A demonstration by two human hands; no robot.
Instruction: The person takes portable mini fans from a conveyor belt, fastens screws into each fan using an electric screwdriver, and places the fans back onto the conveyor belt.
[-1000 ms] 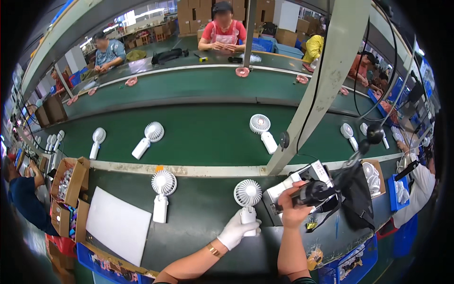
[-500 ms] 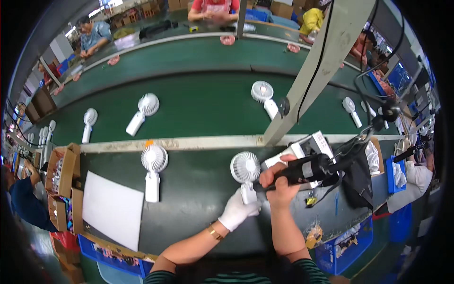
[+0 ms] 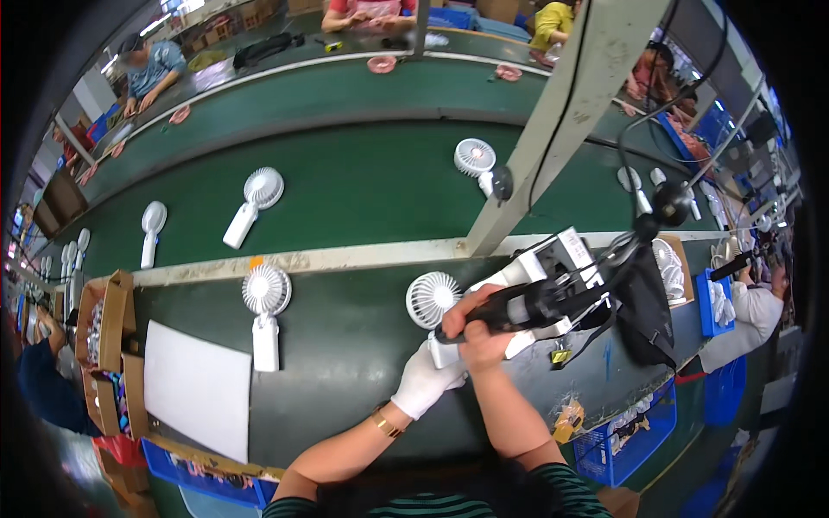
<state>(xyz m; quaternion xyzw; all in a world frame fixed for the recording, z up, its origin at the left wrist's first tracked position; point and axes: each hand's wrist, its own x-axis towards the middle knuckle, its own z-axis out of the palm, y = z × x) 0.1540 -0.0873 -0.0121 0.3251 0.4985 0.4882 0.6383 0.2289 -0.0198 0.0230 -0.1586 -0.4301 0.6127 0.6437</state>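
Hands: gloved left grips white fan handle; right clasps black driver; cardboard box far left.

Handle of the white handheld fan mostly hidden under the gloved left hand and the bare right hand. Tip of the black power screwdriver covered, contact with fan not visible. Far workers cut off at top edge.

Fan assembly line (green conveyor belt)
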